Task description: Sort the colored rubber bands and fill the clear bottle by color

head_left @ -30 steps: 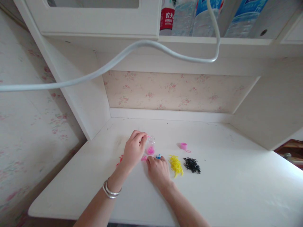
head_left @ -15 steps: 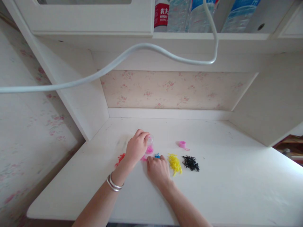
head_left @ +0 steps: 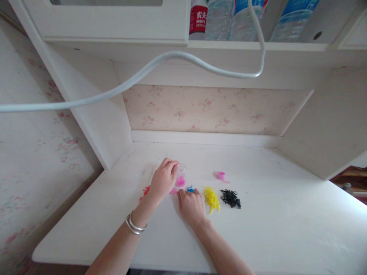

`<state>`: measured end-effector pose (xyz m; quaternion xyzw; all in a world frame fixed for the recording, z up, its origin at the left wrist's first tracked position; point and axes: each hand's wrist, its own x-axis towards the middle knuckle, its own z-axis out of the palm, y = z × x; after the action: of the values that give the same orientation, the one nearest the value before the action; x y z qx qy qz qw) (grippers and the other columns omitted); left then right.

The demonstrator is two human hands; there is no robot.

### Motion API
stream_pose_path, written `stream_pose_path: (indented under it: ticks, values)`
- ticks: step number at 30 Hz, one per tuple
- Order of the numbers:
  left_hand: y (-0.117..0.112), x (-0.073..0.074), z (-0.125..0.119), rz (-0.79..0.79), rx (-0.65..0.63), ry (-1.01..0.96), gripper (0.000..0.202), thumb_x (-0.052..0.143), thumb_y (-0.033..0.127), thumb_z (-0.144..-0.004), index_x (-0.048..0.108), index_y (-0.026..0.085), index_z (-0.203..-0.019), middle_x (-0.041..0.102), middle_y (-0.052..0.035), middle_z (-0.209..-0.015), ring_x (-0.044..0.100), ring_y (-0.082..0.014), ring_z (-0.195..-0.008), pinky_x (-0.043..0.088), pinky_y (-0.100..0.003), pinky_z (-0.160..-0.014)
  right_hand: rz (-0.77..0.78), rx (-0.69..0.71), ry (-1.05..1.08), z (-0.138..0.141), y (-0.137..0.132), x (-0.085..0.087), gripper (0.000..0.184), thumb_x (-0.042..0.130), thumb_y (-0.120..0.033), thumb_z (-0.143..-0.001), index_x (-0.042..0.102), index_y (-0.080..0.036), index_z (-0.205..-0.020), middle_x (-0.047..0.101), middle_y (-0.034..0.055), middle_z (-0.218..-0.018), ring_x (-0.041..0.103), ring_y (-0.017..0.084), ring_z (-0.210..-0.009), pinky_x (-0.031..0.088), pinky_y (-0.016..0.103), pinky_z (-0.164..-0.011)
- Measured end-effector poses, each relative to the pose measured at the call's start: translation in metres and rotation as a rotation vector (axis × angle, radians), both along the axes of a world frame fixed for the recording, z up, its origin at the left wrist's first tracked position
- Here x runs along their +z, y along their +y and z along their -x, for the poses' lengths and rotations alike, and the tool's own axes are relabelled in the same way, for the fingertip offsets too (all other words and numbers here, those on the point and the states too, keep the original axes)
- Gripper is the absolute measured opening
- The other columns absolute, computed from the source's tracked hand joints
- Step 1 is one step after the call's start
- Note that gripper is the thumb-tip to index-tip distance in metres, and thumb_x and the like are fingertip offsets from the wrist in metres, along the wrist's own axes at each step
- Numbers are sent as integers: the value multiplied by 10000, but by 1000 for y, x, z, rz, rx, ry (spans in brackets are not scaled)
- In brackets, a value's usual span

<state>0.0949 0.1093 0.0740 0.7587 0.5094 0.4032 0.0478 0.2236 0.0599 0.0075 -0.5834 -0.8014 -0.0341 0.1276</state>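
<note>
A small clear jar (head_left: 182,171) stands upright on the white desk, with pink elastic bands (head_left: 180,180) at its bottom. My left hand (head_left: 164,178) is closed at the jar's left rim, thumb and forefinger together; what they hold, if anything, is hidden. My right hand (head_left: 191,204) rests on the desk in front of the jar, its fingers curled down. Its fingertips lie between a few loose pink bands (head_left: 173,191) and some blue bands (head_left: 190,188), and I cannot make out anything in them. Red bands (head_left: 146,190) are partly covered by my left wrist.
To the right lie a yellow pile of bands (head_left: 211,199) and a black pile (head_left: 231,198). A pink lid with a strap (head_left: 221,175) sits behind them. A white cable (head_left: 177,55) crosses the upper view, below shelved bottles (head_left: 219,21).
My left hand has drawn slightly left from over the jar's mouth, uncovering more of the jar. My right hand has barely moved. The view has shifted slightly.
</note>
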Motion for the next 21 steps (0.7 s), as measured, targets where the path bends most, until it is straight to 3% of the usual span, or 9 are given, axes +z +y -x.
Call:
stream_pose_path:
  ticks: [4, 10, 17, 21]
  values:
    - [-14, -8, 12, 8, 50, 12, 240, 369, 282, -943, 592, 207, -992, 598, -37, -967, 586, -143, -877, 459, -247, -770, -33, -27, 75, -2, -3, 1, 279, 380, -240, -933, 614, -218, -782, 702, 10, -719, 605, 146, -619, 311, 279, -690]
    - [-38, -33, 26, 201, 98, 267, 228, 374, 292, -940, 585, 250, -1015, 597, -18, -1009, 617, -130, -829, 446, -229, -709, -69, -101, 206, -7, -4, 5, 295, 378, -327, -939, 659, -280, -865, 697, -9, -712, 586, 164, -650, 303, 258, -627]
    - [-47, -52, 23, 372, 32, 425, 299, 357, 372, -932, 606, 206, -926, 586, -47, -986, 626, -174, -822, 448, -254, -620, -31, -143, 444, -14, 2, 4, 316, 374, -409, -925, 662, -282, -957, 686, -6, -707, 568, 164, -667, 348, 236, -615]
    - [-49, -56, 21, 404, 61, 485, 290, 357, 331, -926, 609, 192, -956, 573, -70, -1007, 625, -189, -813, 462, -273, -607, -39, -143, 557, -17, 4, 14, 365, 359, -460, -915, 661, -258, -951, 667, -12, -684, 551, 145, -611, 361, 226, -590]
